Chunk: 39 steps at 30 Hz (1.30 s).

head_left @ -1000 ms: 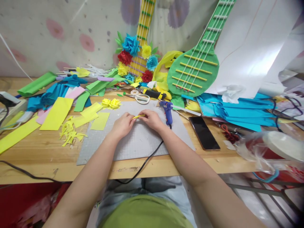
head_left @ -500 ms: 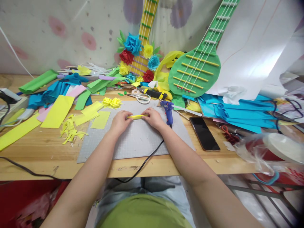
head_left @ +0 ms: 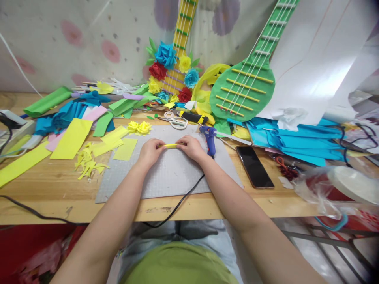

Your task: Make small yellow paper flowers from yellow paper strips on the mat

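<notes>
A narrow yellow paper strip (head_left: 171, 146) stretches between my two hands over the grey cutting mat (head_left: 168, 179). My left hand (head_left: 151, 152) pinches its left end, and my right hand (head_left: 191, 146) pinches the right end. The fingers partly cover both ends, so I cannot tell whether the strip is folded or rolled. Just right of my right hand lies a blue glue gun (head_left: 209, 140). Left of my left hand are a yellow paper rectangle (head_left: 126, 149) and small yellow paper flowers (head_left: 139, 127). White-handled scissors (head_left: 178, 123) rest beyond my hands.
Yellow paper scraps (head_left: 89, 162) and coloured crepe paper (head_left: 71, 112) cover the left side. A green paper lute (head_left: 242, 92) and a flowered yellow one (head_left: 174, 75) lean at the back. A phone (head_left: 255, 167) and blue paper (head_left: 296, 138) lie right. A black cord (head_left: 185, 197) crosses the mat's front edge.
The yellow strip between my fingers looks slightly thinner than before. Both hands stay in nearly the same place, and the things around them have not moved.
</notes>
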Each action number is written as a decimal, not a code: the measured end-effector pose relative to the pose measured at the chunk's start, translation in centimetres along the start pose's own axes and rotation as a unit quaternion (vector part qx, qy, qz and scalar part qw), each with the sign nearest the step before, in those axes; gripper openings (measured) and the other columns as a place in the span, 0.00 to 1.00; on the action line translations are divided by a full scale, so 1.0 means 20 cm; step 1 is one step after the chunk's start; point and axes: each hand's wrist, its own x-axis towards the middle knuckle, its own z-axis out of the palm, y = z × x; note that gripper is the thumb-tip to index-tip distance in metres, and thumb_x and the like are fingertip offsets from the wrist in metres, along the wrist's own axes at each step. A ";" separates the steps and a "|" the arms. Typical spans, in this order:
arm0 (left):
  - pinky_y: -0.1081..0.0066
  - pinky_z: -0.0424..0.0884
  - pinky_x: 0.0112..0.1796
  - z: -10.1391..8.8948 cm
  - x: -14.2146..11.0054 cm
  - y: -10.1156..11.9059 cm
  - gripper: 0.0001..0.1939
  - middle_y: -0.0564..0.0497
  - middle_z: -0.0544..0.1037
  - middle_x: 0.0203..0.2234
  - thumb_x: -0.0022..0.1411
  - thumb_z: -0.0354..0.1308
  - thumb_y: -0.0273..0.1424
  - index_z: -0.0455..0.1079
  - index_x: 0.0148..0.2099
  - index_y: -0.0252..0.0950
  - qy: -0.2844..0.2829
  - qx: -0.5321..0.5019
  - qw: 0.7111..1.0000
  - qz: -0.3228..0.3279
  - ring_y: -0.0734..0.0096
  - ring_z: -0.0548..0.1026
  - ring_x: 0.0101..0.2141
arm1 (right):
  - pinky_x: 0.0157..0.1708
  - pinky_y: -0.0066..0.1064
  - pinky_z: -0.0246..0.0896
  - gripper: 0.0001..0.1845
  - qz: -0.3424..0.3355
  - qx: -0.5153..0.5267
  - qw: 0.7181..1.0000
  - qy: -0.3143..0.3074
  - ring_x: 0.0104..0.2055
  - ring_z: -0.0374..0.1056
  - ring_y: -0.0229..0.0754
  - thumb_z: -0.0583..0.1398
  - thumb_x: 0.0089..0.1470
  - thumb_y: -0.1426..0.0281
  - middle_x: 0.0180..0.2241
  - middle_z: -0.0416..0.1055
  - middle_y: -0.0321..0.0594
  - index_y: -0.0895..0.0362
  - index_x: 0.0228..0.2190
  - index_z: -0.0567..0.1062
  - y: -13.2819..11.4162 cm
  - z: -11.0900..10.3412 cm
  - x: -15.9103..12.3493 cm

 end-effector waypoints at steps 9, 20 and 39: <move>0.59 0.57 0.47 -0.02 -0.02 0.05 0.10 0.45 0.74 0.39 0.55 0.55 0.34 0.73 0.39 0.38 0.054 0.121 0.987 0.089 0.56 0.64 0.45 | 0.40 0.30 0.56 0.07 -0.028 -0.022 0.999 0.013 0.36 0.63 0.37 0.59 0.49 0.75 0.32 0.69 0.39 0.55 0.30 0.77 -0.05 0.00 -0.01; 0.67 0.61 0.38 0.01 -0.02 0.11 0.15 0.47 0.79 0.33 0.57 0.51 0.39 0.76 0.36 0.39 -0.006 0.094 0.995 0.035 0.64 0.72 0.35 | 0.36 0.29 0.58 0.08 -0.063 0.064 0.994 0.062 0.34 0.62 0.36 0.61 0.46 0.69 0.35 0.69 0.39 0.56 0.33 0.75 -0.09 0.02 -0.02; 0.74 0.56 0.25 0.04 -0.02 0.09 0.16 0.53 0.73 0.18 0.44 0.58 0.41 0.74 0.26 0.32 -0.055 -0.195 0.977 -0.067 0.77 0.63 0.21 | 0.26 0.25 0.52 0.11 0.107 0.349 0.931 -0.025 0.22 0.58 0.31 0.63 0.35 0.64 0.20 0.68 0.31 0.58 0.22 0.70 -0.13 0.01 -0.02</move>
